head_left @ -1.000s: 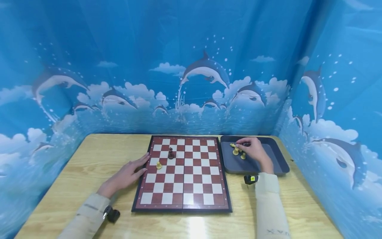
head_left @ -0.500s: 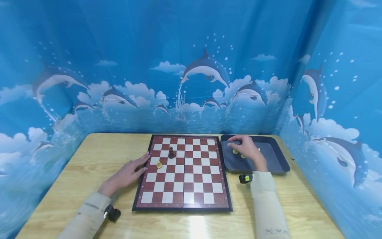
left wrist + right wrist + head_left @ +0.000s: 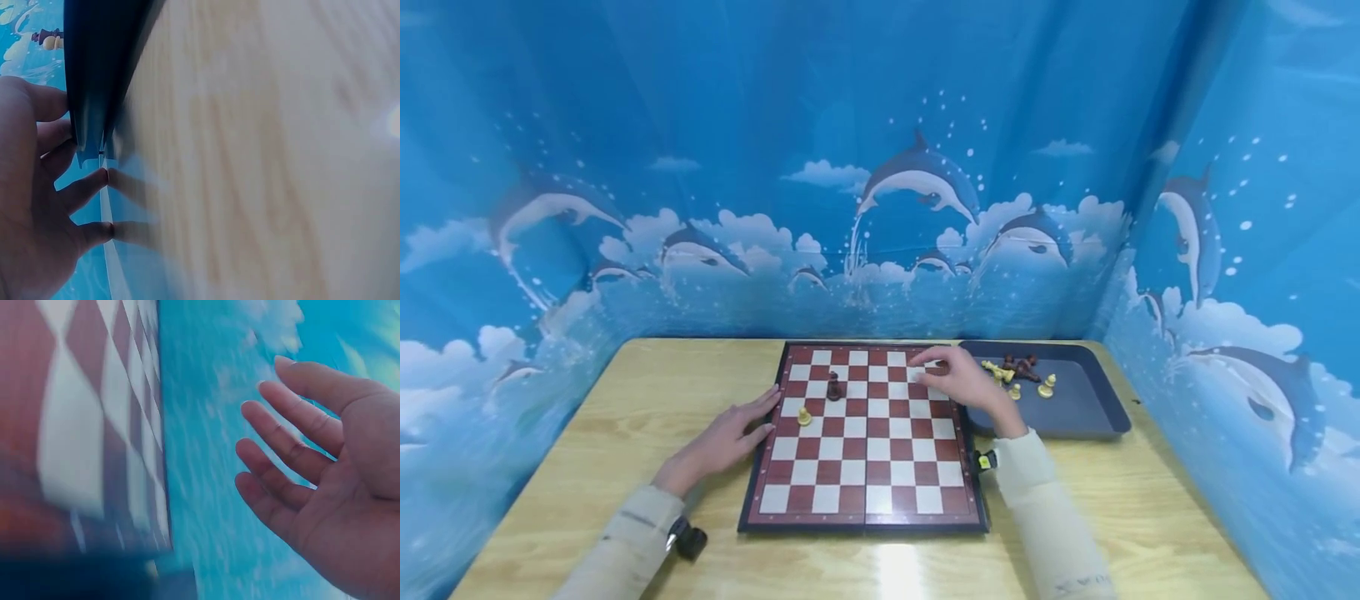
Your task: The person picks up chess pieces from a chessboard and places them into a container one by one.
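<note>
A red-and-white chessboard (image 3: 901, 473) lies on the wooden table. On its left half stand a dark chess piece (image 3: 834, 388) and a small cream pawn (image 3: 804, 417). My left hand (image 3: 724, 442) touches the board's left edge, and the left wrist view shows its thumb and fingertips (image 3: 53, 103) against the dark side frame. Over the board's upper right reaches my right hand (image 3: 962, 382). In the right wrist view its fingers (image 3: 281, 434) are loosely extended with nothing between them.
A dark grey tray (image 3: 1078, 417) sits right of the board. In it lie several cream and dark chess pieces (image 3: 998, 372); one cream piece (image 3: 1047, 386) stands apart from them. A blue dolphin-print curtain (image 3: 880, 275) closes off the back and sides.
My right hand has moved left from the tray to over the board's upper right. A cream piece now stands apart on the tray's right side. The left hand has stayed put.
</note>
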Demonstrator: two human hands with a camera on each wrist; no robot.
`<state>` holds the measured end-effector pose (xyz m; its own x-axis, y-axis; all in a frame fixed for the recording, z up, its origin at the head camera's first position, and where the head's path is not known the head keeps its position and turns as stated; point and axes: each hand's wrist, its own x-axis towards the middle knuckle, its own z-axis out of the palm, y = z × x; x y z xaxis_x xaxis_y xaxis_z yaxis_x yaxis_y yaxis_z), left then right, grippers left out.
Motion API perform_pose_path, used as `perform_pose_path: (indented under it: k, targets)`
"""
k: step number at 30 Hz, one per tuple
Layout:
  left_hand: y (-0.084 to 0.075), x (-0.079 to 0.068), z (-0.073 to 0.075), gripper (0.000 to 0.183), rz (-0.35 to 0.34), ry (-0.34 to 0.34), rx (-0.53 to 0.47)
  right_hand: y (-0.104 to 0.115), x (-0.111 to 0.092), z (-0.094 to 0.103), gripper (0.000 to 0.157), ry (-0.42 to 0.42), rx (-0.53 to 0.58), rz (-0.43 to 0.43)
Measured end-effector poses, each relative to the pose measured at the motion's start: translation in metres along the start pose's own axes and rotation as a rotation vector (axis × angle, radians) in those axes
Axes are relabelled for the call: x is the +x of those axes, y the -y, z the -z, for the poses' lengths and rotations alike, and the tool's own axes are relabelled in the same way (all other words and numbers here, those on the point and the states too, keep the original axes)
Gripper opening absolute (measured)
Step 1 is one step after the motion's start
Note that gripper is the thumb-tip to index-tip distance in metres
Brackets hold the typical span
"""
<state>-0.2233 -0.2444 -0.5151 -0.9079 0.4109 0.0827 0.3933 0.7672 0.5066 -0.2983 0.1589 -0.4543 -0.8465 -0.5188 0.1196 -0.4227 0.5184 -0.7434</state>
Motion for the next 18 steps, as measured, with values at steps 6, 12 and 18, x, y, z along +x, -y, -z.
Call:
perform_pose_path:
  k: [6, 12, 18]
  targets:
    - [0.002, 0.0, -0.002, 0.054, 0.024, 0.009, -0.003, 0.023, 0.033, -0.038, 0.032, 0.201, 0.006, 0.06]
    - [0.004, 0.0, -0.002, 0.053, -0.017, -0.013, 0.008, 0.033, 0.06, -0.062, 0.036, 0.243, -0.032, 0.09]
    - [0.005, -0.001, -0.002, 0.054, -0.028, -0.018, 0.004, 0.037, 0.072, -0.08, 0.035, 0.258, 0.029, 0.07]
